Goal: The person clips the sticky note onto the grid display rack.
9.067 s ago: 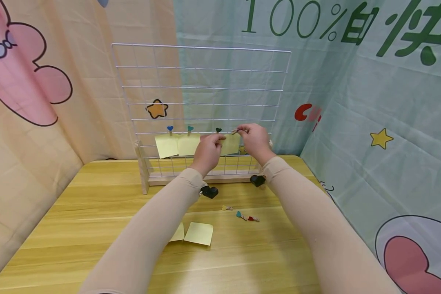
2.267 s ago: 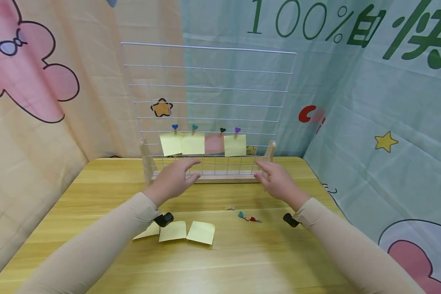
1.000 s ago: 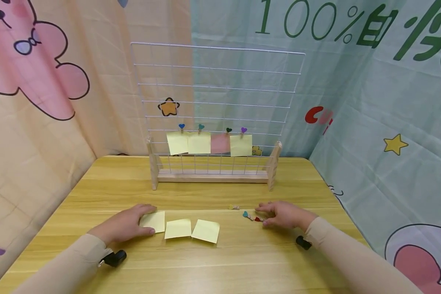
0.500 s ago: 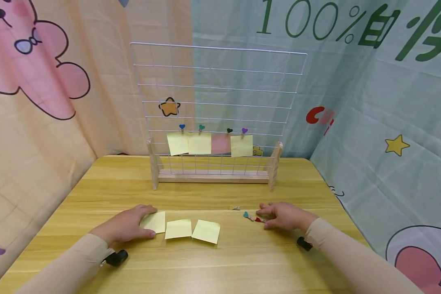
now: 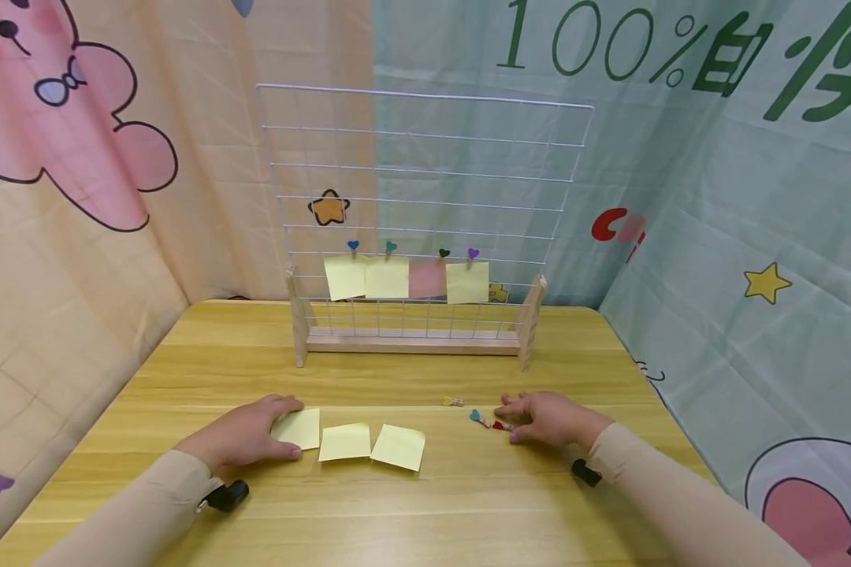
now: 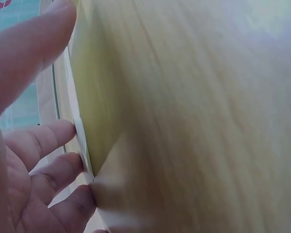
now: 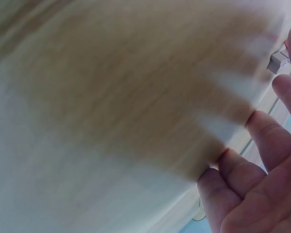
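My left hand [image 5: 244,431] rests on the table with its fingers loosely spread. Its thumb and fingers touch the edge of the leftmost yellow sticky note [image 5: 299,429]; in the left wrist view this sticky note [image 6: 94,111] lies by the fingertips. Two more yellow sticky notes [image 5: 344,442] [image 5: 399,447] lie to its right. My right hand [image 5: 549,418] rests on the table, fingers relaxed, beside a red clip [image 5: 501,425]. A teal heart clip [image 5: 478,417] and a yellow clip [image 5: 453,402] lie just left of it.
Behind stands a white wire grid [image 5: 425,173] in a wooden base [image 5: 411,344]. Blue [image 5: 353,246], teal [image 5: 391,247], black [image 5: 444,253] and purple heart clips [image 5: 473,253] hold yellow notes [image 5: 387,278] and a pink note [image 5: 427,279] on it. Printed curtains [image 5: 681,236] enclose the table.
Earlier both hands were at the grid with a clip; a purple clip now holds the right-hand note there. Both hands came down to the table and have stayed nearly still for the last second.
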Available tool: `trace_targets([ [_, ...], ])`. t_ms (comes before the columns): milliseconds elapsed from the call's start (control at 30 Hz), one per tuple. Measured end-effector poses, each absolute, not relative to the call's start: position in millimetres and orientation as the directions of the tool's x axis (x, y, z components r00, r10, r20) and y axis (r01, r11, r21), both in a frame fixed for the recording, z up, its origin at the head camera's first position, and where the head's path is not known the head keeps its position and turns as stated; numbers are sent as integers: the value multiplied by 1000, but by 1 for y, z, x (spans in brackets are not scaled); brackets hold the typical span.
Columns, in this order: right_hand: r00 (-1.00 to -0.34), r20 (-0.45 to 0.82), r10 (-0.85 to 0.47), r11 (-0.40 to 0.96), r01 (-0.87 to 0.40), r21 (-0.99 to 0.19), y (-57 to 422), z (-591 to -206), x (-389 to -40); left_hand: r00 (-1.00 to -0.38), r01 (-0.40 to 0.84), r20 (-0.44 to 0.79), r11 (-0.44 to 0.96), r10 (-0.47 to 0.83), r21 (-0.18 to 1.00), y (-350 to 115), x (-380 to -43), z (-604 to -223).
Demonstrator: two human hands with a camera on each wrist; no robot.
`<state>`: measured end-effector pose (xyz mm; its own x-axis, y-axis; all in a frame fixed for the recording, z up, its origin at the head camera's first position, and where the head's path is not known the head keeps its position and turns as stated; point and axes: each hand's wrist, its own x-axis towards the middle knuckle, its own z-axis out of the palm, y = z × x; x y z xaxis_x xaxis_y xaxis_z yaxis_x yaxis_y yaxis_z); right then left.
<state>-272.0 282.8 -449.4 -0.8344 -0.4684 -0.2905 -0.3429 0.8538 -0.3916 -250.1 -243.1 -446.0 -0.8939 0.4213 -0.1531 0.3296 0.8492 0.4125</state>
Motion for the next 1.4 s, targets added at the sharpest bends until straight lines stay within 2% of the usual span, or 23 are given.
trace_targets([
  [333,-842,-299,-449,862,-320,-394,282,-449,-271,-897,321,-154,849,415,420,-245,-250,-450],
  [900,-844,-220,-489,853,-410,-323,265,-443,-267,-877,324,-177,820,447,471,-254,-250,-444],
  [1100,-861,-144,-488,854,-436,-283,259,-443,-268,-874,371,-124,809,470,456,-258,-248,-446],
  [1233,-887,-145,-439,873,-383,-302,255,-442,-268,-880,394,-79,813,468,429,-257,-247,-447],
  [1400,-882,-155,-445,870,-385,-309,254,-442,-268,-893,391,-52,826,448,405,-255,-247,-448],
])
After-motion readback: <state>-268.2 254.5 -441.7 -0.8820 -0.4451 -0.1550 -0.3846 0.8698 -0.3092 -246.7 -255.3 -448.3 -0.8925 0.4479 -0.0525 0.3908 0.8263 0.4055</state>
